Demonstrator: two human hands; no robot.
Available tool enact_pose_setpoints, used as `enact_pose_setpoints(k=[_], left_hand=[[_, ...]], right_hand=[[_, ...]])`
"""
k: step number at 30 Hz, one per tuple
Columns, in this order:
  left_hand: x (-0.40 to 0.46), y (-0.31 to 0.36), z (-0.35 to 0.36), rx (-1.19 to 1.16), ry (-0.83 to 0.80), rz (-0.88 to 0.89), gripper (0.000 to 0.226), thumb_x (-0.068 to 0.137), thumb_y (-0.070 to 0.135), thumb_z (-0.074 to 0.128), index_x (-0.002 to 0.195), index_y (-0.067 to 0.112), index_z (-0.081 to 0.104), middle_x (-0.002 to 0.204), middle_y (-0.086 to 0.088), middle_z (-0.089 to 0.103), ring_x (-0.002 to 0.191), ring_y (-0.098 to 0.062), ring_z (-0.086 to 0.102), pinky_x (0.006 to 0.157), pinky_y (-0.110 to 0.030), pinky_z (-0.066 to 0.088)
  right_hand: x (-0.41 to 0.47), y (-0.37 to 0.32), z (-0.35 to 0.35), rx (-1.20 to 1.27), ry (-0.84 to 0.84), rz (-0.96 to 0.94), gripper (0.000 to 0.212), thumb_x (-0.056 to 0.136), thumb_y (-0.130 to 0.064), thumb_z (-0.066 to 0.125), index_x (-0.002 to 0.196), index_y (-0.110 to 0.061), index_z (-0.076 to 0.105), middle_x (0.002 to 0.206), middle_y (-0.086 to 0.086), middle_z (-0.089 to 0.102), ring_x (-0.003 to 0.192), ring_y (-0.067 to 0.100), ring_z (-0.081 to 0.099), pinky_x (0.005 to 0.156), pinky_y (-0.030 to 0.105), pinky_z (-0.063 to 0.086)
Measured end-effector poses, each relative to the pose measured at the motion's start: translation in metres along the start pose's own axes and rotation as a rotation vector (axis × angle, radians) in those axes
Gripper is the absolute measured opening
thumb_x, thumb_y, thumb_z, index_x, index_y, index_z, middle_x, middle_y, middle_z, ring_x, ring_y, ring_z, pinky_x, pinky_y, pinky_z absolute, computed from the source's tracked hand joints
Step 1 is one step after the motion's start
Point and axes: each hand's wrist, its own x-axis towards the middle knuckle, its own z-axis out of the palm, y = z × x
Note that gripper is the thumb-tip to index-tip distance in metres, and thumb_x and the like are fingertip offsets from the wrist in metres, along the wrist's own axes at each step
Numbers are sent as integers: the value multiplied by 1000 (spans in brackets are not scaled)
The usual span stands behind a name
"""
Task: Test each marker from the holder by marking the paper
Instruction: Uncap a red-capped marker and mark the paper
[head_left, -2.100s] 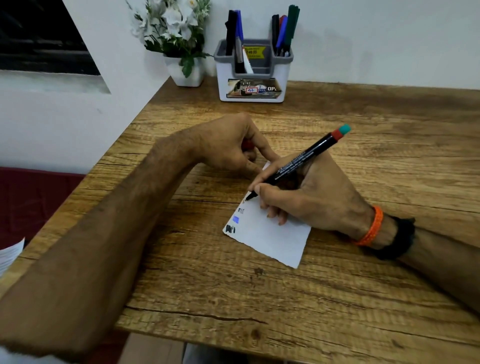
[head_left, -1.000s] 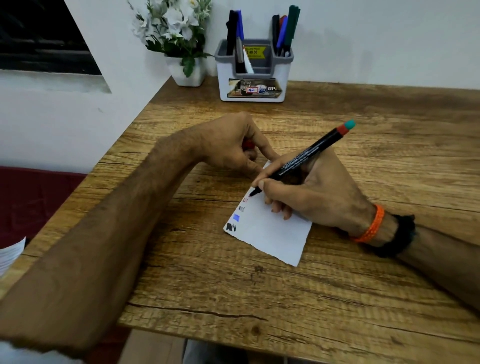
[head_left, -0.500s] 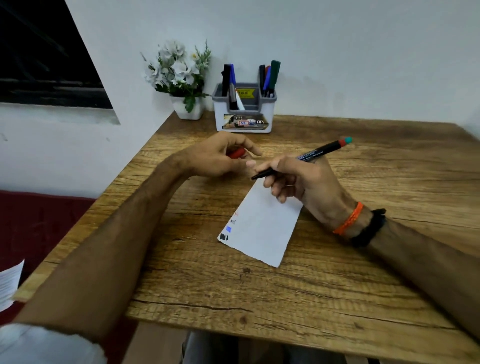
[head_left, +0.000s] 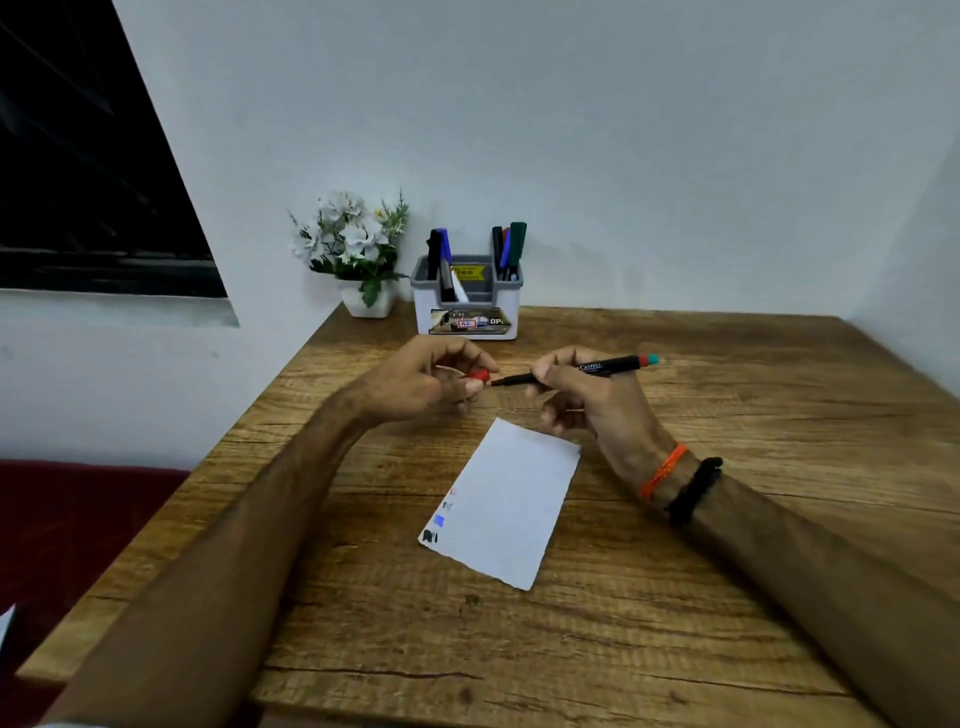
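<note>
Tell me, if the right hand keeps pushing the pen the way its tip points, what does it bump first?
Probably the red cap pinched in the left hand. The right hand aims the marker tip straight at it, nearly touching.

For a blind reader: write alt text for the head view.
Above a wooden table, the right hand points a black marker at the red cap held in the left hand. A marked paper lies below; a holder stands behind.

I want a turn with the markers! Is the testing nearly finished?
Not yet. The paper has four test marks along one edge. The right hand holds the marker and the left hand its red cap, tip almost at the cap. More markers stand in the holder.
</note>
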Motion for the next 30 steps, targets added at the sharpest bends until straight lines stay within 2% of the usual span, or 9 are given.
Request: enact_pose_setpoints(k=[3, 7, 12, 14, 18, 20, 24, 30], left_hand=[[1, -3, -2, -49, 8, -21, 18, 88, 1, 64, 105, 5, 64, 84, -6, 65, 68, -11, 62, 69, -26, 55], [3, -5, -2, -37, 12, -8, 17, 88, 3, 64, 105, 1, 63, 84, -6, 64, 72, -13, 61, 68, -24, 55], [2, 0, 2, -45, 4, 30, 19, 89, 2, 62, 107, -4, 62, 81, -5, 63, 68, -4, 62, 67, -19, 53], [2, 1, 3, -53, 0, 42, 17, 89, 2, 63, 105, -3, 62, 81, -5, 63, 68, -2, 62, 67, -19, 54], [0, 3, 5, -73, 4, 60, 17, 89, 2, 62, 104, -5, 64, 82, -8, 63, 69, -5, 61, 66, -19, 54], [0, 4, 4, -82, 6, 63, 16, 89, 4, 62, 104, -2, 64, 85, -11, 63, 70, -7, 61, 66, -20, 54], [1, 3, 3, -68, 27, 66, 15, 89, 6, 62, 103, 1, 66, 87, -9, 63, 71, -7, 60, 66, -20, 54], [2, -1, -1, -56, 68, 50, 13, 88, 10, 65, 100, 5, 67, 85, -5, 64, 71, -10, 60, 66, -23, 53]], right_hand=[[3, 2, -4, -28, 47, -17, 11, 92, -12, 63, 81, -13, 66, 67, 0, 67, 49, 15, 53, 48, 26, 43], [7, 5, -6, -27, 66, -22, 7, 91, -12, 64, 84, -12, 67, 69, 0, 69, 49, 14, 54, 47, 24, 44], [9, 9, -5, -49, 45, -28, 5, 90, -14, 66, 88, -11, 68, 74, 2, 71, 51, 13, 55, 47, 23, 43], [9, 10, -5, -23, 15, -10, 11, 92, -16, 64, 93, -9, 72, 80, 5, 74, 53, 14, 56, 48, 23, 44], [10, 10, -10, 72, -98, 87, 30, 98, -21, 46, 108, -10, 73, 98, 14, 76, 56, 16, 61, 50, 21, 46], [10, 10, -9, 70, -70, 90, 24, 98, -19, 49, 102, -9, 71, 92, 14, 76, 51, 17, 60, 47, 23, 45], [12, 13, -8, -40, 11, 2, 7, 90, -17, 68, 86, -12, 71, 69, 3, 68, 44, 13, 51, 43, 21, 41], [14, 13, -11, -42, 25, -32, 11, 91, -19, 65, 95, -12, 73, 77, 4, 75, 45, 10, 55, 43, 20, 42]])
